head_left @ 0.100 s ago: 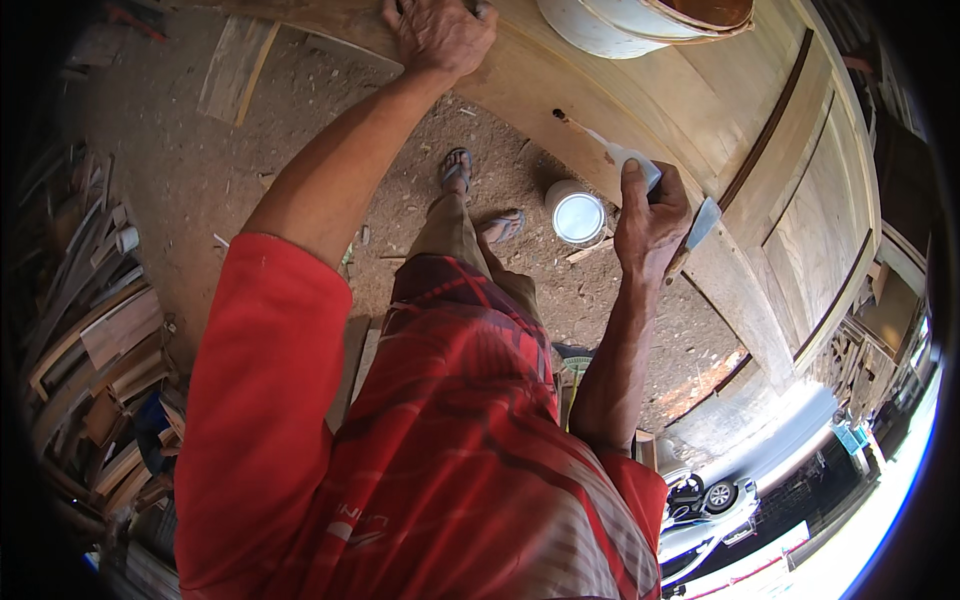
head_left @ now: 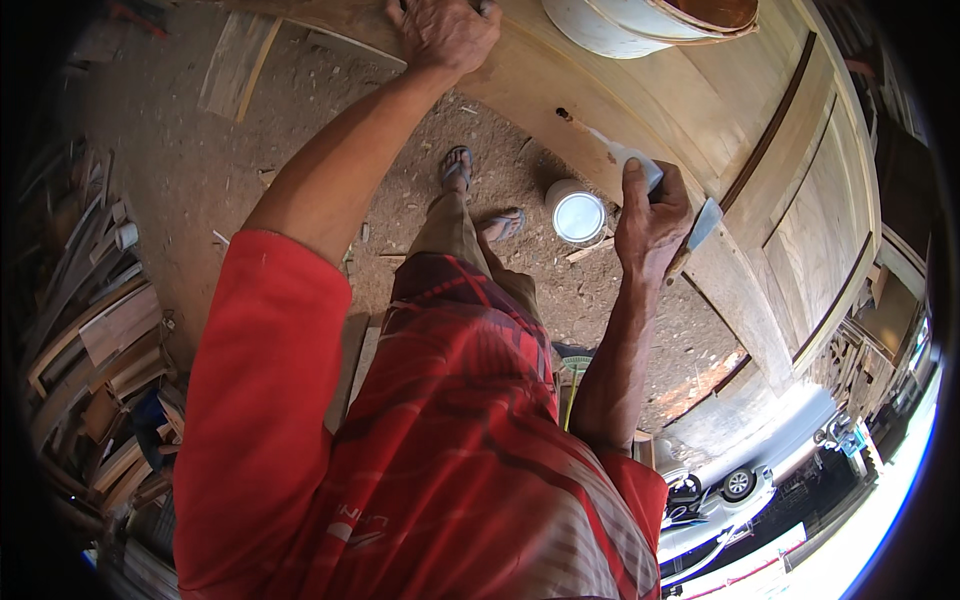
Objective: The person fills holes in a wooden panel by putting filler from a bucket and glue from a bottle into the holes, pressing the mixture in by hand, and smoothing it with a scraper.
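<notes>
Left hand (head_left: 446, 35): at the far left, back of the hand upward, on the broad light-brown wooden panel (head_left: 690, 90); its fingers are bent and partly cut off at the far edge of view, so I cannot tell how far open they are or whether they grip anything.
Right hand (head_left: 652, 215): right of the body, beside the panel's near edge, its fingers closed, with the thumb pressed on a smooth white hand tool (head_left: 622, 153) of unclear kind.
White tool: points far and left over the panel, toward a small dark hole (head_left: 562, 113); a pale and brown streak lies between the 2, and I cannot tell where the tool's tip ends.
Second tool: a scraper with a flat grey blade (head_left: 705, 225) and brown handle juts out to the right from behind the same hand; how it is held is hidden.
Bucket: a round white bucket (head_left: 600, 28), reddish-brown inside, stands on the panel, farther away than the white tool.
Ground: on the brown dirt floor (head_left: 320, 110), a white can with a round pale lid (head_left: 579, 217) stands left of the right hand, near 2 sandalled feet (head_left: 456, 167).
Left side: a heap of mixed wood offcuts (head_left: 120, 340).
Near right: a pale vehicle with a spoked wheel (head_left: 739, 485).
</notes>
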A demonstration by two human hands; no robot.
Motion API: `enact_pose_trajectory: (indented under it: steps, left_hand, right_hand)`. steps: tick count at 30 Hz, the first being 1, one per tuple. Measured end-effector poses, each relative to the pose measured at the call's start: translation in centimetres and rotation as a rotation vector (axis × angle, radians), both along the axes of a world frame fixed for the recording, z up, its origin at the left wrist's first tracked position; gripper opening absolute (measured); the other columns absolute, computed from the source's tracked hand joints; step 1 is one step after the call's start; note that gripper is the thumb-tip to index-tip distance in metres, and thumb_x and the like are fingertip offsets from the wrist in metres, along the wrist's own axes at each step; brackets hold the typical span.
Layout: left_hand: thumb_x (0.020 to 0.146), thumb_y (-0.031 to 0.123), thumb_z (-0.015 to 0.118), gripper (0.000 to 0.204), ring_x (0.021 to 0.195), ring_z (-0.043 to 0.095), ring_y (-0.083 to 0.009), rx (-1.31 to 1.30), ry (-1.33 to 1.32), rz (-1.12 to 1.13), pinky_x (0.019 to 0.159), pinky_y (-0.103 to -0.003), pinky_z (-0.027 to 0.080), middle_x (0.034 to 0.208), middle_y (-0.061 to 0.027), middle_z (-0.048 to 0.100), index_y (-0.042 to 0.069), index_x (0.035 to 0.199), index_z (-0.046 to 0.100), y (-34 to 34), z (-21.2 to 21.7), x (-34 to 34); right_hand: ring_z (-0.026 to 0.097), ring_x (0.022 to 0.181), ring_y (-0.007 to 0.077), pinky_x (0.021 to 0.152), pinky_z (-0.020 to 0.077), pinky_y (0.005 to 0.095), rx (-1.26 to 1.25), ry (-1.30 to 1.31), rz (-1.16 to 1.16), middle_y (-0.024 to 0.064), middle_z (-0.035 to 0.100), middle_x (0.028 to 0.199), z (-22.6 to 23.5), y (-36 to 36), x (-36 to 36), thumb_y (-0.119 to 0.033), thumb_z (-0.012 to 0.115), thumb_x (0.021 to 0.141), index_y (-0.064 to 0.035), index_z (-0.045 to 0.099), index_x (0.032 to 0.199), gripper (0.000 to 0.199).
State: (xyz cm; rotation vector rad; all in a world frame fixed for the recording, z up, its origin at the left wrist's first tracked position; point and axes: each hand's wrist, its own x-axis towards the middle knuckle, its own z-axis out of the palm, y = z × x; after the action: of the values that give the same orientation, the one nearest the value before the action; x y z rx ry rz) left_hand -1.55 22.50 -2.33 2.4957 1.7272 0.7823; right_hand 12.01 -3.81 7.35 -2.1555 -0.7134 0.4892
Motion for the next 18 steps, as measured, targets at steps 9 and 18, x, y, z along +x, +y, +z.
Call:
enact_pose_trajectory:
  steps: [9, 18]
  left_hand:
    - [0.092, 0.033, 0.064, 0.059, 0.146, 0.040, -0.0427, -0.015, -0.002, 0.006, 0.124, -0.060, 0.023, 0.144, -0.0261, 0.056, -0.005, 0.136, 0.056, 0.11, -0.33, -0.17]
    - [0.092, 0.033, 0.064, 0.057, 0.145, 0.041, -0.0428, -0.012, -0.004, -0.003, 0.123, -0.060, 0.023, 0.142, -0.0260, 0.056, -0.005, 0.133, 0.057, 0.13, -0.29, -0.17]
  right_hand:
    - [0.055, 0.062, 0.0100, 0.058, 0.0451, 0.0315, 0.034, -0.034, 0.018, 0.0042, 0.064, 0.069, -0.56, -0.15, -0.03, -0.027, 0.074, 0.096, 0.0018, 0.072, 0.095, 0.028]
    - [0.053, 0.060, 0.0104, 0.056, 0.0435, 0.0318, 0.015, -0.047, 0.011, 0.0043, 0.062, 0.067, -0.06, -0.11, -0.09, -0.025, 0.074, 0.094, 0.0015, 0.071, 0.094, 0.027]
